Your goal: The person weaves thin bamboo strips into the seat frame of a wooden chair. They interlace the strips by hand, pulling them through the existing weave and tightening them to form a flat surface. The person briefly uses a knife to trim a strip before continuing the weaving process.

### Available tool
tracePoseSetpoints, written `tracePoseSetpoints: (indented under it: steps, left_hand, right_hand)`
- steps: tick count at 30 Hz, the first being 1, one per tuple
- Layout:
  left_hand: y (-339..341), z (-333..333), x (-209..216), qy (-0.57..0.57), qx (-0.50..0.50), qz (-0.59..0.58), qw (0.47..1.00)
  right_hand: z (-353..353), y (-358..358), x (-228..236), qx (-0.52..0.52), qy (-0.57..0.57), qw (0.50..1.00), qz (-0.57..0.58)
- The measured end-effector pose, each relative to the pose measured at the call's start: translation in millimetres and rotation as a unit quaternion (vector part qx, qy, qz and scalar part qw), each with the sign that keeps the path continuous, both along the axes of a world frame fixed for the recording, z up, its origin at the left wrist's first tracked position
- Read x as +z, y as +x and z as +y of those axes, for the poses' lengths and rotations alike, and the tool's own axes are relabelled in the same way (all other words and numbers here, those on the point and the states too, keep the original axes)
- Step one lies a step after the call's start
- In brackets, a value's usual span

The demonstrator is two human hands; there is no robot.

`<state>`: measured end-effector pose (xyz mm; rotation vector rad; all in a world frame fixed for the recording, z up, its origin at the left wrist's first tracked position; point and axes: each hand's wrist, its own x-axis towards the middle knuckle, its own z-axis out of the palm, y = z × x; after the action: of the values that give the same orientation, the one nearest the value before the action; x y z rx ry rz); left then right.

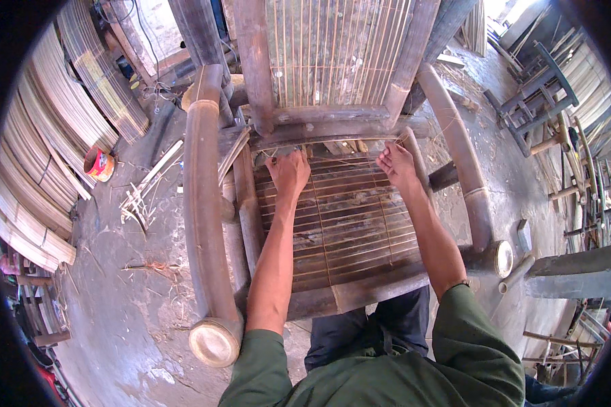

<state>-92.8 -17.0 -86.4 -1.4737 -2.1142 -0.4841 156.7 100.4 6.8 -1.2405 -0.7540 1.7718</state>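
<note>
A bamboo armchair (204,156) stands in front of me, its seat made of thin slats (353,224) tied across with cords. My left hand (290,173) is closed in a fist at the back left of the seat; whatever its fingers grip is hidden. Toward the back right, my right hand (396,163) has its fingers curled together around a thin, pale strand, which is hard to make out. Both hands are just in front of the rear crossbar (326,132). Above it rises the slatted backrest (332,61).
Bundles of split bamboo strips (68,102) lean at the left. A red and yellow can (99,165) stands near them on the floor. Bamboo offcuts (139,203) lie beside the chair. A dark frame (540,95) and bamboo poles (590,183) are at the right.
</note>
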Motion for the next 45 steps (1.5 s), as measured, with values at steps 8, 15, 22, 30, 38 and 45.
tracePoseSetpoints:
  steps: [8, 15, 22, 30, 38, 45]
  left_hand:
    - [26.6, -3.3, 56.1, -0.006, -0.037, -0.186, 0.982]
    - [9.8, -14.9, 62.4, -0.012, 0.017, -0.256, 0.967]
    - [29.2, -6.4, 83.2, 0.137, -0.053, -0.277, 0.949]
    - [67.9, 41.8, 80.9, 0.049, -0.193, -0.138, 0.97]
    - [86.8, 44.3, 81.3, -0.102, -0.186, -0.218, 0.952]
    - [51.9, 62.4, 60.0, -0.19, -0.18, -0.323, 0.909]
  right_hand:
    - [16.4, 7.6, 23.4, 0.078, 0.017, 0.996, 0.024]
    - [-126.8, 111.8, 197.7, -0.019, 0.168, 0.985, -0.013]
    - [-299.5, 368.8, 221.8, -0.093, 0.3, 0.946, 0.074]
    - [-409.7, 423.7, 63.1, 0.31, -0.131, 0.74, -0.582]
    - [-313.2, 274.4, 140.8, 0.287, 0.051, 0.783, -0.55]
    - [-208.4, 135.3, 144.9, 0.261, 0.328, 0.809, -0.413]
